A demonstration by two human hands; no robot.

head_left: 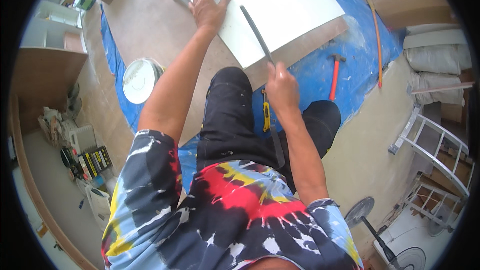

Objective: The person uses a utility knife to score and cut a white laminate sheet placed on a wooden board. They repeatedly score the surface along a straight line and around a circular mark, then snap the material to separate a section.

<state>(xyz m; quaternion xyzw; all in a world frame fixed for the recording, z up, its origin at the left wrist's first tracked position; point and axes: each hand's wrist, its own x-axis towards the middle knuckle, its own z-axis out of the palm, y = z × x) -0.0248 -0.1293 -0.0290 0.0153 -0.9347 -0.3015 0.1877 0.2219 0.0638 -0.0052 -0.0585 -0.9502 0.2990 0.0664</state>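
My left hand (pixel 207 12) lies with spread fingers on a white board (pixel 290 10), which rests on a thin brown sheet (pixel 150 30). My right hand (pixel 282 87) grips a long, dark, narrow metal strip (pixel 255 30), which slants across the board's near edge; its lower end reaches down between my knees. Below the right hand, a yellow-handled cutting tool (pixel 266 110) lies on blue plastic sheeting (pixel 360 55). A red-handled hammer (pixel 335 80) lies to the right of that hand.
A white bucket (pixel 140 80) stands left of my left arm. A long wooden handle (pixel 377 45) lies at the right, near wrapped bundles (pixel 430 60) and aluminium ladders (pixel 430 140). Standing fans (pixel 360 210) are at lower right, assorted tools (pixel 92 165) at lower left.
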